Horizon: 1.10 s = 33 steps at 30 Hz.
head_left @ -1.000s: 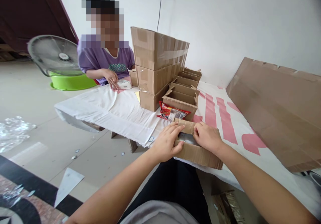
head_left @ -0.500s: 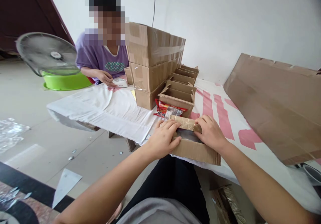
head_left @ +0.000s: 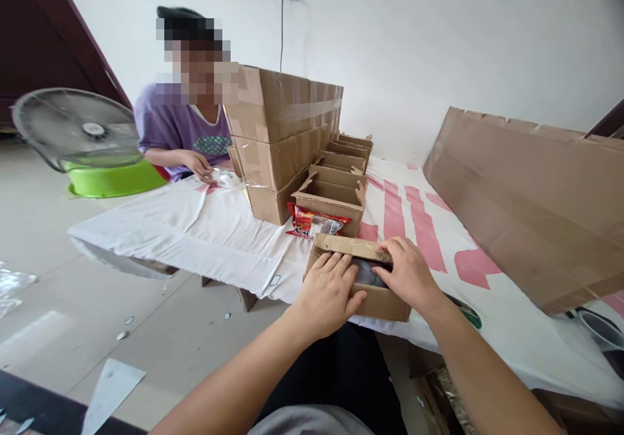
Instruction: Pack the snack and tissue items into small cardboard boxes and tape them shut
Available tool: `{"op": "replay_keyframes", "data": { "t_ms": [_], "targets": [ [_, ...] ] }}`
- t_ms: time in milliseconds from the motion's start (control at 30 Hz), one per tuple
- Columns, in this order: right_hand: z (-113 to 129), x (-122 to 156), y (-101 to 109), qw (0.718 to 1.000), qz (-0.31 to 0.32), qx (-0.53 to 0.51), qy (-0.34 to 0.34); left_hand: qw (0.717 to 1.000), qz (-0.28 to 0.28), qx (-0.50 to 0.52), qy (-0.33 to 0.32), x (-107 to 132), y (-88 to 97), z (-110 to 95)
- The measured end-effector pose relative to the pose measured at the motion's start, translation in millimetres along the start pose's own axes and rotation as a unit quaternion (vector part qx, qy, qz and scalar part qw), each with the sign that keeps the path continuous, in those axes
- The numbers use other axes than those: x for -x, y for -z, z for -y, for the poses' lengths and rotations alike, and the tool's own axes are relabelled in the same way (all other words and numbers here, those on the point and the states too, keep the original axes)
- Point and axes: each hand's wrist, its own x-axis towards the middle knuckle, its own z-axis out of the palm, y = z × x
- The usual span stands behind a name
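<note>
A small cardboard box (head_left: 341, 246) lies at the near edge of the cloth-covered table (head_left: 214, 220), partly open, with something dark and shiny inside. My left hand (head_left: 327, 292) lies flat on its left side, fingers stretched over the flap. My right hand (head_left: 407, 272) presses the right part of the top flap, fingers curled over its edge. A red snack packet (head_left: 312, 222) lies just behind the box.
A row of open small boxes (head_left: 336, 191) and a stack of taped cartons (head_left: 283, 129) stand behind. A large flat cardboard sheet (head_left: 526, 181) leans at the right. A person in purple (head_left: 180, 129) sits at the far left end; a fan (head_left: 73, 126) and green basin (head_left: 114, 178) stand behind.
The box's top flap has come down further over the dark contents. My left hand has shifted onto the box front. The view has swung slightly right.
</note>
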Motion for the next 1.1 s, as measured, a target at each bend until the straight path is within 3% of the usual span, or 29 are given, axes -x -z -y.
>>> {"op": "replay_keyframes", "data": {
  "t_ms": [167,233,367,700,1100],
  "targets": [
    [-8.0,23.8,-7.2,0.989,-0.125,-0.058,-0.050,1.000,-0.028,0.007,-0.007,3.0,-1.8,-2.4],
    [-8.4,27.5,-11.0,0.984,-0.148,-0.074,-0.064,0.999,-0.029,-0.021,-0.010,3.1,-2.6,-3.5],
    [-9.7,24.2,-15.1,0.982,-0.144,-0.089,-0.087,0.998,-0.030,-0.055,-0.016,1.5,-3.6,-2.7],
    [-14.7,23.5,-17.5,0.983,-0.141,-0.097,-0.063,0.996,-0.067,-0.043,-0.031,0.2,-4.6,-1.6],
    [-14.3,24.2,-17.2,0.983,-0.146,-0.094,-0.066,0.998,-0.049,-0.027,-0.015,1.4,-4.9,-2.7]
  ]
}}
